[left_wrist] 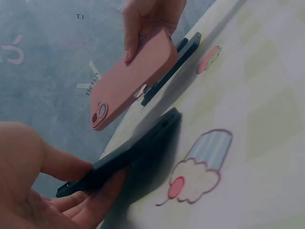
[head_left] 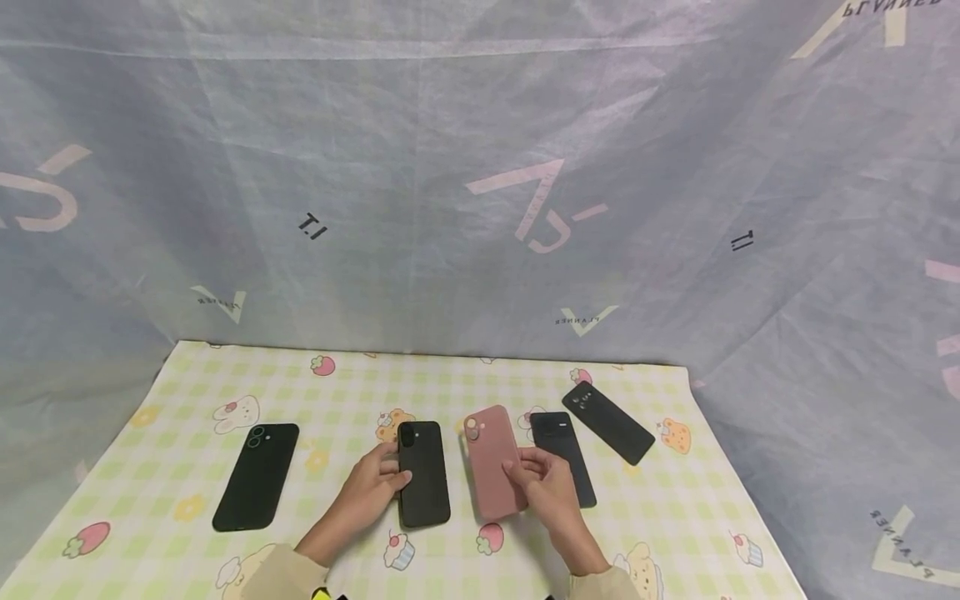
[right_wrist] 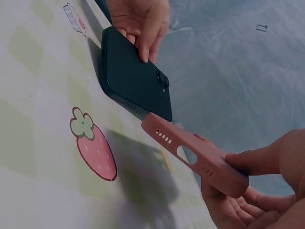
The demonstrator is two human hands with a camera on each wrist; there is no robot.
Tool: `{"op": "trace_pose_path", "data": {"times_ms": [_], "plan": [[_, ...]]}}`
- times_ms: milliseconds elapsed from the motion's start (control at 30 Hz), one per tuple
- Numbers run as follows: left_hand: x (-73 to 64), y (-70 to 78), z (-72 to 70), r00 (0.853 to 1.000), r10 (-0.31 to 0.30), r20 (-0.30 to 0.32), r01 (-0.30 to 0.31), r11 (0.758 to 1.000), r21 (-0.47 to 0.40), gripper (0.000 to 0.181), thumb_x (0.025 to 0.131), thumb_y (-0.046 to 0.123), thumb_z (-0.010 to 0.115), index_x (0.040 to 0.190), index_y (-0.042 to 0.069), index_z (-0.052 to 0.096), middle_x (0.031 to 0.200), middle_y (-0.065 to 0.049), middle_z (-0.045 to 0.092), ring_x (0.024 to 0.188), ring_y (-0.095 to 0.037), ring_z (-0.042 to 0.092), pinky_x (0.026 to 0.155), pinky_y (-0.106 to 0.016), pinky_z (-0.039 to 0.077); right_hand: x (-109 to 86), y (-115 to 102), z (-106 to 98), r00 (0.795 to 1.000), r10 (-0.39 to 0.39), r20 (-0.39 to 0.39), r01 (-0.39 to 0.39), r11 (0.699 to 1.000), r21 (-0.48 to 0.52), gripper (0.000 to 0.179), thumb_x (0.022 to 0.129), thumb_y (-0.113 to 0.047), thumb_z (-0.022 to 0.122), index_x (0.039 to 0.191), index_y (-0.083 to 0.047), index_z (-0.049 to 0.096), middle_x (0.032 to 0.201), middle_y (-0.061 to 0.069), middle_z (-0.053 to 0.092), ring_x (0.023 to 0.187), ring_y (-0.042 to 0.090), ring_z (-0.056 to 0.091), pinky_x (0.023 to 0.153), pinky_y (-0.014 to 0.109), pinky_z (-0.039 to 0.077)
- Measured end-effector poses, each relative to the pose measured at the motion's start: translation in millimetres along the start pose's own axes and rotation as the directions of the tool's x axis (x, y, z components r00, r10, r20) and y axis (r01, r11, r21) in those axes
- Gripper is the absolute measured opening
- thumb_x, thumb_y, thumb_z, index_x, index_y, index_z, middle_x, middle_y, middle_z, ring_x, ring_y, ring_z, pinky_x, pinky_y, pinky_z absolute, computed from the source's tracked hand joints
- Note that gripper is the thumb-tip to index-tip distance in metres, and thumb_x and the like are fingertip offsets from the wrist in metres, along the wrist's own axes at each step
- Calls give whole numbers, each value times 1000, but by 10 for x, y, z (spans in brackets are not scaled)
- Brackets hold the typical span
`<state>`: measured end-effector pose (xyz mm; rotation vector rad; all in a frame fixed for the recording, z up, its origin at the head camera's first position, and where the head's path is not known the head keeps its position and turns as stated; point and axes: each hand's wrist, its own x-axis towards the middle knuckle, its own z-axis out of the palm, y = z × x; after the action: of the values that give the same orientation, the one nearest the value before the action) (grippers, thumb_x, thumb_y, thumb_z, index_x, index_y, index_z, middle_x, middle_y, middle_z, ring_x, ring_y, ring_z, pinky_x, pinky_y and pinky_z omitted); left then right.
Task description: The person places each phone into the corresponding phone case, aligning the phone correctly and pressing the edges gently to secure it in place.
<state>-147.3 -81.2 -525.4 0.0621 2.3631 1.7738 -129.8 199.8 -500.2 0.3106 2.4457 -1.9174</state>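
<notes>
Pinching black phone (head_left: 425, 485) left, pink case (head_left: 492, 467) right, the hands (head_left: 371, 490) (head_left: 552, 497) point both lengthwise away, camera ends foremost.

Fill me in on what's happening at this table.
A person is handling two things at once: the left hand holds a black phone, and the right hand grips a pink phone case, raised over the checked cloth. Phone and case are apart. A dark phone-shaped piece lies off to the left; two similar pieces lie to the right, one partly hidden by the right hand.
</notes>
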Motion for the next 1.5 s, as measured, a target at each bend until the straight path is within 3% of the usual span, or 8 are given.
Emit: {"op": "trace_pose_path", "data": {"times_ms": [200, 367, 733, 967, 1200, 1500], "plan": [[-41, -16, 6, 1000, -22, 11, 22, 998, -55, 55, 101, 1, 65, 149, -14, 46, 114, -19, 77, 103, -31, 78, 86, -36, 62, -14, 4, 1, 1000, 4, -1, -4, 1000, 2, 30, 97, -13, 80, 118, 7, 72, 97, 8, 78, 87, 17, 74, 68, 24, 56], [-89, -19, -3, 999, -26, 28, 28, 996, -81, 57, 100, -1, 63, 150, -18, 42, 120, -26, 75, 107, -35, 77, 88, -41, 63, -27, 10, -2, 1000, 15, 5, -15, 1000, 3, 30, 97, -13, 80, 117, 8, 72, 96, 8, 78, 87, 17, 74, 67, 24, 56], [-168, -38, -58, 999, -7, 46, 11, 996, -91, 53, 100, -3, 59, 149, -18, 43, 125, -29, 72, 111, -36, 75, 89, -34, 62, -38, 12, -13, 1000, 5, 4, -5, 1000, 2, 31, 97, -14, 81, 117, 8, 72, 94, 7, 77, 85, 16, 72, 66, 24, 56], [-194, -17, -97, 999, -23, 23, 25, 993, -119, 54, 101, -2, 59, 150, -19, 42, 126, -31, 71, 112, -37, 75, 90, -39, 63, -44, 18, -11, 1000, -7, -17, 7, 1000, 3, 30, 96, -12, 81, 116, 9, 72, 94, 9, 77, 85, 15, 72, 68, 23, 56], [-168, -36, -143, 999, -28, -20, 25, 993, -112, 53, 100, -3, 59, 149, -18, 44, 124, -29, 73, 108, -34, 76, 86, -35, 63, -34, -1, -2, 1000, 1, -22, 0, 1000, 10, 31, 96, -13, 82, 117, 8, 72, 96, 9, 78, 86, 15, 73, 68, 23, 57], [-99, -33, -127, 999, -14, -47, 9, 994, -105, 53, 100, -3, 59, 149, -18, 44, 122, -26, 74, 109, -34, 76, 85, -34, 63, -18, -40, 34, 998, 42, 49, -48, 990, 134, 36, 98, -13, 80, 122, 11, 69, 101, 13, 80, 88, 12, 74, 72, 20, 56]]}}
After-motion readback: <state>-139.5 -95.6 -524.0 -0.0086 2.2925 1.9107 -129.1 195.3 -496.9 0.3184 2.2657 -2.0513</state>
